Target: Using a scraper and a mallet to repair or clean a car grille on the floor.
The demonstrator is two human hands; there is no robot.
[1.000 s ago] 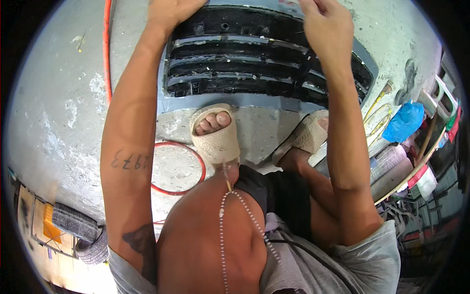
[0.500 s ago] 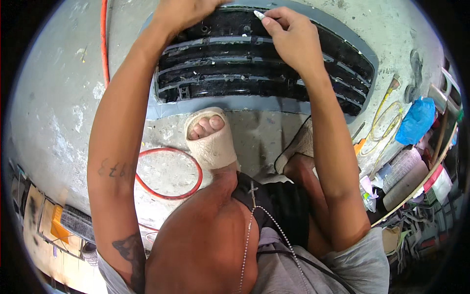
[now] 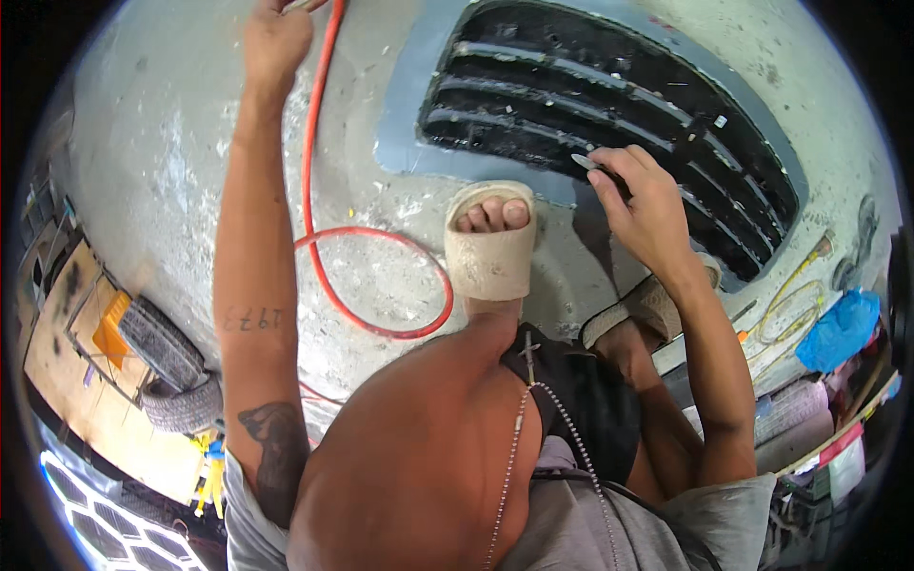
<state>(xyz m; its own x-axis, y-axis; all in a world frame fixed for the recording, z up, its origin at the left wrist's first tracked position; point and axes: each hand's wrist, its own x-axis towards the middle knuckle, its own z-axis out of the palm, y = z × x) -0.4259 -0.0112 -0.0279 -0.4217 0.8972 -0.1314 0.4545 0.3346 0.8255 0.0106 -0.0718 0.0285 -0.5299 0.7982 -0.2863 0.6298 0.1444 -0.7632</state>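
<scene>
Your right hand (image 3: 647,205), grip closed on a small pale tool (image 3: 585,162), works the black grille (image 3: 609,114) at upper centre. Your left hand (image 3: 276,43), upper left by the red hose (image 3: 314,190), has a grip I cannot tell. Most slats look untouched.

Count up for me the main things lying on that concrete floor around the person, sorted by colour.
Black: 2, the slatted car grille and a tyre
Red: 1, the looped hose
Beige: 2, the sandals
Blue: 1, a crumpled bag
Total: 6
</scene>
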